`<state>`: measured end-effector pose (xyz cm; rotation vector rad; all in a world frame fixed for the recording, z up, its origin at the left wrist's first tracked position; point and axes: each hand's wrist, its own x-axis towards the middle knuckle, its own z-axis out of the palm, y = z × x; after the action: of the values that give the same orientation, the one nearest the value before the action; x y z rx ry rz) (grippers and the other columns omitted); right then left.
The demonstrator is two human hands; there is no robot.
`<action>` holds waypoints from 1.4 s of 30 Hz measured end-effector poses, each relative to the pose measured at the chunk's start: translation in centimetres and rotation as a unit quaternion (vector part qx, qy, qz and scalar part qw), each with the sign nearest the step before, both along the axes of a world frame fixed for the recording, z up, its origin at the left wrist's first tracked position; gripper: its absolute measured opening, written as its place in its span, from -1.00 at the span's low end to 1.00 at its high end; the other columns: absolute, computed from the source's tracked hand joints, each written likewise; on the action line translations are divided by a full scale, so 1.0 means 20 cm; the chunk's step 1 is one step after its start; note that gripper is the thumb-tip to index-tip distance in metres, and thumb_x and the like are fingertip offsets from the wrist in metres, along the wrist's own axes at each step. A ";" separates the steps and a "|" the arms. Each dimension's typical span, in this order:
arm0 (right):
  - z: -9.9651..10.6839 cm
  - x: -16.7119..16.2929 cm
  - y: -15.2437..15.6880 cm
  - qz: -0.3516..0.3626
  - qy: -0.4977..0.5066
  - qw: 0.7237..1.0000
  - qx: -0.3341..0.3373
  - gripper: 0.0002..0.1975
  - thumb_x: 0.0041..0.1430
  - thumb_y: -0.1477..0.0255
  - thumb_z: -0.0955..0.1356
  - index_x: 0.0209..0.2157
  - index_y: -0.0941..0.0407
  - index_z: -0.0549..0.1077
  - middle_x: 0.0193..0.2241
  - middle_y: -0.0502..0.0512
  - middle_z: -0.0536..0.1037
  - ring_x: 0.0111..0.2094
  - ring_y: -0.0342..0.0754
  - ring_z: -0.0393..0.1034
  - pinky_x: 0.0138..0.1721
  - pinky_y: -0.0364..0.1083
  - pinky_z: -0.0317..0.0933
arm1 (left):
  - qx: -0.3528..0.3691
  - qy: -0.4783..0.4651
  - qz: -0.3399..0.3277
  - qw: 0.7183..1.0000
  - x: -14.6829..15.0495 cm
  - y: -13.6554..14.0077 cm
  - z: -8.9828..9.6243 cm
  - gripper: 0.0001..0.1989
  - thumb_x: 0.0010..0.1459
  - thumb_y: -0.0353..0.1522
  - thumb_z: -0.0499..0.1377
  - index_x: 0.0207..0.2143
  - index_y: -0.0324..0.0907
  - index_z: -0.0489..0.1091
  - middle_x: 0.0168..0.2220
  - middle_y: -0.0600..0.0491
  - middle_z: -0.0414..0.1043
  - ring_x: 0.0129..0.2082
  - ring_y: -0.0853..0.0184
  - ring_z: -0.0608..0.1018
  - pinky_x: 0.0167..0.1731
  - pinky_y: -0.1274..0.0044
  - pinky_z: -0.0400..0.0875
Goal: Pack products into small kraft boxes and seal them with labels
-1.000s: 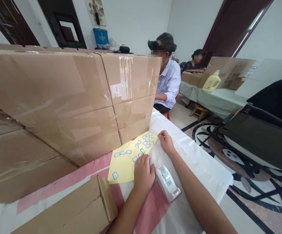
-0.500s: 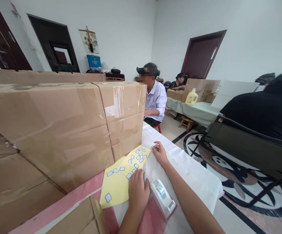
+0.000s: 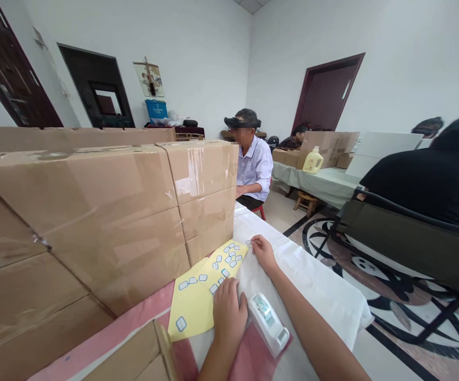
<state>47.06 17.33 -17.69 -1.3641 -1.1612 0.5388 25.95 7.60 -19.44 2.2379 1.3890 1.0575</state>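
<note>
My left hand lies flat on the yellow sheet, near its right edge, fingers stretched out. On the sheet are several small white labels with blue borders, most of them scattered towards the far end. Just beyond the sheet's far corner, my right hand is closed in a pinch. One small blue-edged label shows at its fingertips, low over the white cloth. A white tape dispenser stands between my forearms, touched by neither hand.
Stacked, taped cardboard boxes wall off the left side. An opened carton sits at the near left. The white tablecloth drops off at the right, beside a folding chair with a person in dark clothes. Another person sits beyond the boxes.
The view has tilted up slightly, so everything sits lower. My right hand's raised fingers have come down and closed together around the label. My left hand stays on the sheet.
</note>
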 end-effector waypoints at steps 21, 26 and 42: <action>0.27 -0.12 -0.14 0.046 0.031 0.994 0.093 -0.80 0.19 0.22 0.34 -0.38 0.06 0.38 -0.27 0.07 0.35 -0.31 -0.05 0.34 -0.31 -0.06 0.30 | -0.002 -0.133 -0.006 0.991 0.01 -0.12 0.28 -0.69 0.28 -0.38 0.04 0.07 -0.12 0.32 0.05 -0.10 0.48 0.08 0.16 0.51 0.07 0.26 0.47; 0.42 -0.19 -0.23 0.101 0.075 0.986 0.111 -0.79 0.22 0.21 0.35 -0.31 0.06 0.34 -0.36 0.02 0.36 -0.35 -0.07 0.32 -0.32 -0.08 0.26 | -0.001 -0.202 -0.061 0.978 0.00 -0.27 0.51 -0.73 0.31 -0.34 0.04 0.04 -0.07 0.34 0.01 -0.06 0.48 0.06 0.17 0.51 0.07 0.26 0.45; 0.71 -0.46 -0.54 0.307 0.230 0.920 0.078 -0.78 0.14 0.31 0.49 -0.32 0.10 0.42 -0.20 0.04 0.42 -0.39 -0.18 0.33 -0.35 -0.14 0.19 | 0.069 -0.044 -0.010 0.997 -0.48 -0.43 1.08 -0.81 0.34 -0.19 0.05 -0.27 -0.01 0.41 -0.27 0.10 0.56 -0.24 0.25 0.59 -0.23 0.42 0.47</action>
<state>37.92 6.62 -3.41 -0.6561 -1.1914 1.1219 16.41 -1.03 2.22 2.2655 1.2913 1.2644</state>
